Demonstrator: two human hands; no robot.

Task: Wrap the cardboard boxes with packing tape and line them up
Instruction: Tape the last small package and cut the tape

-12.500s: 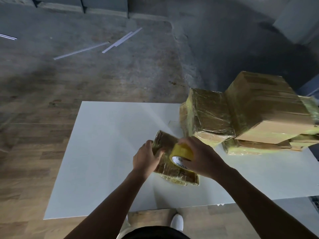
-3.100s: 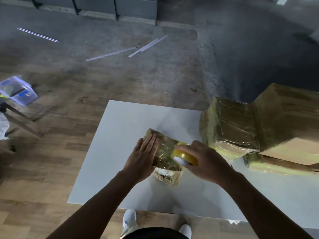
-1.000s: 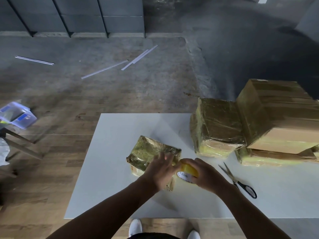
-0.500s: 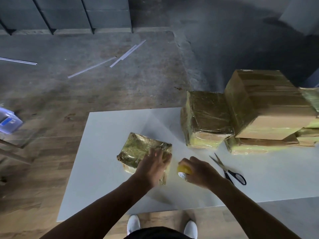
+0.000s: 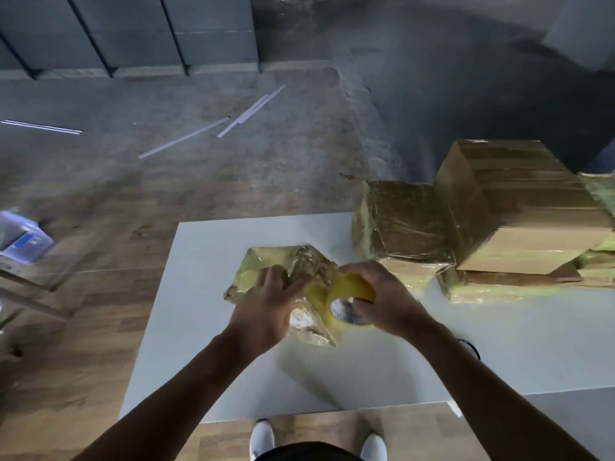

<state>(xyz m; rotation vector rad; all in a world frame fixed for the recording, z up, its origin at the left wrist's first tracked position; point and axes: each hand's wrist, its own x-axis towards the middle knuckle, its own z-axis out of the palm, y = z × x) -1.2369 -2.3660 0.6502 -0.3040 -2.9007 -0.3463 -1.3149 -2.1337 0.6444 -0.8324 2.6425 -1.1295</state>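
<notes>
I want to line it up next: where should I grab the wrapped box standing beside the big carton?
Probably from above, taking the wrapped box by its near and far faces: nothing stands there, while its right side sits against the big carton.

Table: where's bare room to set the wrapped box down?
Free: left strip between the table edge and the held box; near-right patch below the stacked boxes. Crowded: far-right corner, and the middle where the left hand and right hand work the tape roll.

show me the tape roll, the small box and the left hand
tape roll [image 5: 340, 310]: head view, printed core
small box [image 5: 283, 261]: head view, top face
left hand [image 5: 266, 309]: head view, back of hand
</notes>
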